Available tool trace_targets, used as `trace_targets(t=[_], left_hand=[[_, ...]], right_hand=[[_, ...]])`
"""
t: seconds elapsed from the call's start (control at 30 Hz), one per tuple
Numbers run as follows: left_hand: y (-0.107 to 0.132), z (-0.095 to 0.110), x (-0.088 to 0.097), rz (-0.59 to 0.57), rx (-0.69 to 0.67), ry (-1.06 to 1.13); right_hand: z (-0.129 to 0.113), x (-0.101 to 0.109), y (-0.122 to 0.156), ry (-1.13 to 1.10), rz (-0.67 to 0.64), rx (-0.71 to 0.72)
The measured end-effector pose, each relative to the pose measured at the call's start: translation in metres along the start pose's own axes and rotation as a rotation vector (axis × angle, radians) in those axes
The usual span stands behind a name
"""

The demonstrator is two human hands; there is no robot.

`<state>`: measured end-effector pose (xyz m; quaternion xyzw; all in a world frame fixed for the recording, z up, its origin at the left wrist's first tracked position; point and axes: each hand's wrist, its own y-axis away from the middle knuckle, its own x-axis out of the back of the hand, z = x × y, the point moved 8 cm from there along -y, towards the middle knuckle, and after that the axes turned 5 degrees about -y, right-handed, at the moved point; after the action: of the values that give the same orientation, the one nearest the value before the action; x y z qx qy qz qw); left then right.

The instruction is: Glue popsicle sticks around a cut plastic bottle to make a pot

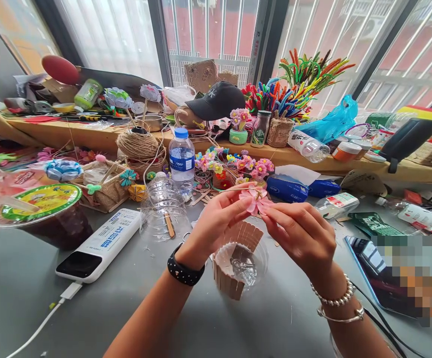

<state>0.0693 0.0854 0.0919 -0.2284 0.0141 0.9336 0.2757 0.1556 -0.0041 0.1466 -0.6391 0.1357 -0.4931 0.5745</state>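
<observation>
Between my two hands I hold a pink artificial flower, raised above the table. My left hand pinches its left petals with thumb and fingers. On the other side, the fingertips of my right hand are closed on its right edge. Beneath them stands a clear plastic cup cut from a bottle, with flat wooden sticks set along part of its wall. My hands hide some of its rim.
A cut clear bottle top and a white power bank lie on the left, near a dark drink cup. A water bottle and crocheted flowers stand behind. A phone rests at right.
</observation>
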Motion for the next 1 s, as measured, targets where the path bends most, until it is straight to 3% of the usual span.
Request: trace_targets(t=[0.5, 0.7, 1.0], left_hand=[[-0.001, 0.002, 0.001, 0.012, -0.022, -0.071], [0.0, 0.007, -0.001, 0.041, -0.098, -0.265], [0.007, 0.016, -0.011, 0.063, -0.239, -0.438]], right_hand=[[0.009, -0.006, 0.0, -0.064, -0.008, -0.083], [0.018, -0.004, 0.002, -0.091, 0.046, -0.203], [0.019, -0.01, 0.002, -0.065, 0.021, -0.238]])
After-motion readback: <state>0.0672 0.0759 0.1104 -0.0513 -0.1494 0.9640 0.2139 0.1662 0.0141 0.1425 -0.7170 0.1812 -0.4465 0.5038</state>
